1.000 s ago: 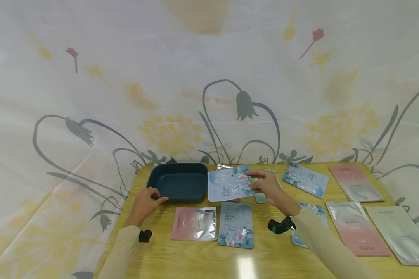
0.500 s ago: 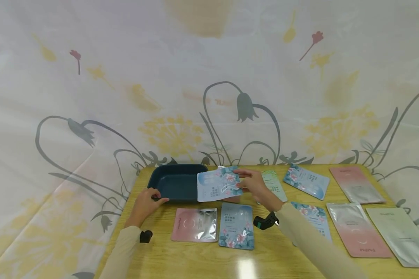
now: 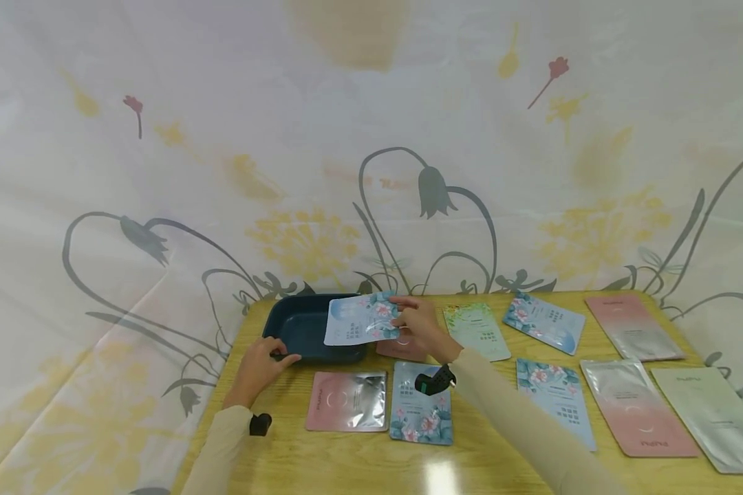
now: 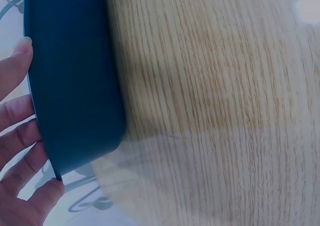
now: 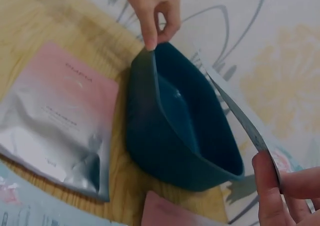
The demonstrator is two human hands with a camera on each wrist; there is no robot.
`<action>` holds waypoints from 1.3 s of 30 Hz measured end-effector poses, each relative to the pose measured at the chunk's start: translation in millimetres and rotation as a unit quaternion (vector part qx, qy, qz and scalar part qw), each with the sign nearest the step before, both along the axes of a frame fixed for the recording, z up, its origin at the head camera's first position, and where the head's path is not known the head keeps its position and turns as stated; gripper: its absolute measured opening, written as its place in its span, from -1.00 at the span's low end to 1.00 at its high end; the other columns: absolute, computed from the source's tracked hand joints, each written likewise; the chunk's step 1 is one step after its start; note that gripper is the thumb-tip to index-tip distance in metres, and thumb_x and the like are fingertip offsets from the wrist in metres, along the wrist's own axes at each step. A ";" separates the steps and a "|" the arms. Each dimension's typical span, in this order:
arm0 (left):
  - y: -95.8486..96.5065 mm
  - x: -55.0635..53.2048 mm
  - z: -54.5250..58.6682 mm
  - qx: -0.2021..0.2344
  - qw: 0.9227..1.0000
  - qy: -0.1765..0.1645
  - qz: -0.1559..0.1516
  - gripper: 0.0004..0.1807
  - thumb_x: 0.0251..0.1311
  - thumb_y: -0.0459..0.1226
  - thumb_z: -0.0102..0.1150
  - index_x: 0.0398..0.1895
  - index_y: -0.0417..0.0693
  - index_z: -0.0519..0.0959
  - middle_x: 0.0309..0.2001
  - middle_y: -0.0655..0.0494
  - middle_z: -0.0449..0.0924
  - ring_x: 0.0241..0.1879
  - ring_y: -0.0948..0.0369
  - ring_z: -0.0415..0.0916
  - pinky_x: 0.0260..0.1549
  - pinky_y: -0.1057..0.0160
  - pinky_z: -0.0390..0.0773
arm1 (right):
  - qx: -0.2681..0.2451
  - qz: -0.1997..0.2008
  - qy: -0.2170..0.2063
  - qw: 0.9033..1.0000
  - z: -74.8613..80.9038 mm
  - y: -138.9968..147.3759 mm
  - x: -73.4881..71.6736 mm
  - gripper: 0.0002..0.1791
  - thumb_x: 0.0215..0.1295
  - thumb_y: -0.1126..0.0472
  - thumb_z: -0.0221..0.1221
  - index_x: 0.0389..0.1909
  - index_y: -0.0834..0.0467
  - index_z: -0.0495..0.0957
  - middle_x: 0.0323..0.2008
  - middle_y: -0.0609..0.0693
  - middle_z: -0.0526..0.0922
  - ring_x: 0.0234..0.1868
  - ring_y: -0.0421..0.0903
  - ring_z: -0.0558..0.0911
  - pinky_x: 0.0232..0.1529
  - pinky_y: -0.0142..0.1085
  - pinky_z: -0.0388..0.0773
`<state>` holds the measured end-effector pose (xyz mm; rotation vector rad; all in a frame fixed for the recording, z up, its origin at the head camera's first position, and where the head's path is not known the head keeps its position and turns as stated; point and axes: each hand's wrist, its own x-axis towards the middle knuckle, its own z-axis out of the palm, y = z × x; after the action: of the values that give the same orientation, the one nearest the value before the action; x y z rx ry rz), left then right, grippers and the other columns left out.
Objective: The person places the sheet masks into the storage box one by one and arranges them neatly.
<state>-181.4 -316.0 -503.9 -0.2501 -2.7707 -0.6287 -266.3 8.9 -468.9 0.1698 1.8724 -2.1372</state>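
A dark blue plastic bin (image 3: 292, 341) stands at the table's back left. My left hand (image 3: 261, 364) pinches the near left corner of its rim, thumb and fingers on either side, as the left wrist view also shows. My right hand (image 3: 422, 324) holds a blue floral sachet (image 3: 358, 320), the flat foil kind used for sheet masks, by its right end. The sachet is raised and tilted, overlapping the bin's right part in the head view. In the right wrist view its thin edge (image 5: 242, 118) shows beside the bin's open top.
A pink-silver sachet (image 3: 347, 401) and a blue floral sachet (image 3: 422, 412) lie in front of the bin. Part of another pink sachet (image 3: 401, 349) shows beneath my right hand. A green sachet (image 3: 478, 331) and several blue, pink and pale green ones lie to the right.
My right hand has carried the blue floral sachet leftward, from beside the bin to over its right part. My left hand keeps its place on the rim.
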 end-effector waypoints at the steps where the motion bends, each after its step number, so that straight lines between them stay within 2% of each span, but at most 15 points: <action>1: 0.1 0.0 0.0 -0.003 1.000 0.003 -0.002 -0.72 -0.09 -0.15 0.47 -0.60 -0.05 0.54 -0.50 0.00 0.50 -0.46 0.13 0.40 -0.36 0.10 0.46 | 0.000 0.002 0.002 1.000 -1.0 -4.4 -0.5 -0.45 0.00 0.62 0.10 0.05 0.21 0.57 -0.02 0.20 0.49 -0.56 -0.14 0.51 -0.58 -0.33 0.45; 6: -0.4 -0.8 -1.9 -0.017 0.999 0.031 -0.013 -0.71 -0.12 -0.17 0.49 -0.62 -0.06 0.53 -0.53 0.02 0.47 -0.48 0.12 0.40 -0.40 0.11 0.46 | -0.013 -0.002 0.011 1.000 -6.5 -28.0 -2.5 -0.45 -0.03 0.63 0.07 0.06 0.26 0.55 -0.07 0.18 0.50 -0.46 -0.12 0.51 -0.58 -0.36 0.43; 10: -1.5 -2.5 -5.2 -0.024 0.998 0.060 -0.020 -0.69 -0.18 -0.19 0.53 -0.64 -0.05 0.51 -0.55 0.03 0.45 -0.51 0.17 0.36 -0.45 0.14 0.45 | -0.033 -0.013 0.001 0.999 -12.1 -48.5 -6.0 -0.44 -0.05 0.65 0.03 0.04 0.28 0.55 -0.18 0.12 0.48 -0.59 -0.15 0.40 -0.62 -0.37 0.35; 13: -1.8 -3.7 -6.5 -0.030 0.997 0.068 -0.021 -0.68 -0.18 -0.19 0.53 -0.63 -0.04 0.50 -0.55 0.03 0.44 -0.52 0.18 0.34 -0.46 0.15 0.43 | -0.032 -0.022 -0.011 0.999 -14.8 -63.3 -8.3 -0.42 -0.05 0.64 -0.02 0.03 0.24 0.57 -0.27 0.08 0.47 -0.68 -0.16 0.32 -0.62 -0.34 0.31; 18: 1.4 -4.5 -3.9 -0.030 0.998 0.043 -0.018 -0.69 -0.12 -0.17 0.49 -0.60 -0.04 0.49 -0.53 0.03 0.43 -0.48 0.13 0.37 -0.42 0.13 0.44 | 0.011 -0.029 0.006 0.999 -21.7 -83.8 -12.5 -0.44 -0.02 0.57 -0.08 0.03 0.22 0.58 -0.48 0.03 0.52 -0.70 -0.18 0.41 -0.64 -0.36 0.39; 22: 1.7 -2.5 -1.7 -0.029 0.999 0.025 -0.009 -0.68 -0.11 -0.15 0.48 -0.60 -0.05 0.48 -0.53 0.06 0.42 -0.49 0.14 0.35 -0.42 0.13 0.42 | 0.001 -0.024 0.024 0.999 -25.4 -98.8 -11.0 -0.52 0.06 0.55 -0.10 0.02 0.30 0.55 -0.59 0.01 0.47 -0.69 -0.19 0.41 -0.66 -0.37 0.38; 25: 0.6 -0.3 -1.4 -0.029 0.999 0.016 0.001 -0.68 -0.11 -0.14 0.48 -0.60 -0.04 0.48 -0.54 0.08 0.41 -0.49 0.19 0.32 -0.42 0.14 0.42 | -0.014 -0.022 0.043 0.999 -27.9 -109.4 -8.0 -0.55 0.03 0.58 -0.07 -0.02 0.38 0.54 -0.57 0.02 0.43 -0.70 -0.18 0.37 -0.68 -0.39 0.35; 29: 0.9 1.3 -0.7 -0.024 1.000 0.011 0.002 -0.69 -0.10 -0.14 0.48 -0.60 -0.02 0.49 -0.54 0.08 0.42 -0.48 0.19 0.33 -0.40 0.14 0.43 | 0.033 -0.019 0.093 0.995 -33.7 -116.7 -7.0 -0.52 -0.10 0.61 -0.01 -0.07 0.41 0.56 -0.44 0.09 0.48 -0.66 -0.14 0.31 -0.68 -0.37 0.29; 31: 1.5 0.6 -0.8 -0.024 1.000 0.012 -0.005 -0.70 -0.08 -0.14 0.47 -0.60 -0.01 0.49 -0.53 0.08 0.43 -0.47 0.19 0.35 -0.40 0.14 0.44 | 0.090 -0.014 0.125 0.988 -36.9 -117.0 -7.5 -0.53 -0.13 0.61 0.02 -0.10 0.40 0.58 -0.35 0.14 0.53 -0.58 -0.14 0.31 -0.62 -0.36 0.28; 33: 1.5 -0.4 -0.8 -0.021 1.000 0.012 -0.011 -0.71 -0.08 -0.15 0.47 -0.60 -0.01 0.50 -0.52 0.06 0.45 -0.47 0.16 0.37 -0.39 0.14 0.45 | 0.154 -0.001 0.162 0.975 -40.0 -116.1 -8.2 -0.57 -0.11 0.60 0.03 -0.13 0.40 0.60 -0.30 0.20 0.57 -0.53 -0.13 0.29 -0.57 -0.35 0.25; 36: -0.1 -1.4 -1.1 -0.018 1.000 0.013 -0.010 -0.71 -0.09 -0.17 0.48 -0.61 0.00 0.49 -0.52 0.04 0.46 -0.47 0.14 0.38 -0.40 0.14 0.45 | 0.244 0.036 0.222 0.943 -42.2 -114.8 -9.2 -0.61 -0.08 0.58 0.03 -0.16 0.42 0.61 -0.30 0.23 0.64 -0.59 -0.15 0.25 -0.57 -0.36 0.22; 38: -0.1 -2.1 -2.0 -0.016 1.000 0.012 -0.008 -0.71 -0.10 -0.17 0.48 -0.62 -0.01 0.49 -0.52 0.03 0.46 -0.46 0.13 0.39 -0.40 0.14 0.45 | 0.282 0.058 0.259 0.922 -42.3 -111.9 -9.0 -0.68 -0.10 0.59 0.02 -0.29 0.44 0.62 -0.43 0.22 0.63 -0.64 -0.17 0.16 -0.60 -0.36 0.16; 39: -0.1 -2.3 -2.3 -0.016 1.000 0.012 -0.008 -0.70 -0.10 -0.17 0.48 -0.62 -0.01 0.49 -0.52 0.02 0.47 -0.46 0.13 0.39 -0.40 0.14 0.45 | 0.297 0.071 0.273 0.912 -41.7 -110.7 -8.9 -0.77 -0.11 0.61 0.00 -0.44 0.42 0.59 -0.55 0.17 0.57 -0.66 -0.17 0.09 -0.61 -0.36 0.10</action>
<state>-183.7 -316.2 -506.2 -0.2846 -2.7597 -0.5812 -275.2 -101.8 -510.6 -0.4791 2.7121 -1.5458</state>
